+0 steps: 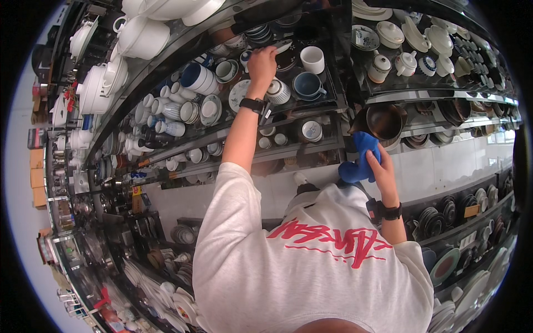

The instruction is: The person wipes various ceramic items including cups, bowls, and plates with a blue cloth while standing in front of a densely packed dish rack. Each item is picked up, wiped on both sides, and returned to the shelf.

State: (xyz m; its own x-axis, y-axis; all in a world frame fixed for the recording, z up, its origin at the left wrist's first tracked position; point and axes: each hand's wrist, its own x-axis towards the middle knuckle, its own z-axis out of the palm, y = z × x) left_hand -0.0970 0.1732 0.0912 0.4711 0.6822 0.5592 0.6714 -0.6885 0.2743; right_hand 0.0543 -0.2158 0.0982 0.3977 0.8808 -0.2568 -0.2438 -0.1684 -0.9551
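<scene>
My left hand reaches over the dark shelf, its fingers closed on the edge of a small white patterned dish, which is tilted. Close by stand a white cup, a ribbed, lidded white jar and a blue-grey cup on a saucer. A patterned plate lies beside my left wrist. My right hand grips a bunched blue cloth lower down, just beneath a dark brown pouring bowl at the shelf edge.
Stacked blue-and-white bowls and several small vases crowd the shelf at left. White tureens stand on a higher shelf. Teapots and lidded pots fill the right shelf. A lower shelf holds small cups. More racks of plates stand behind.
</scene>
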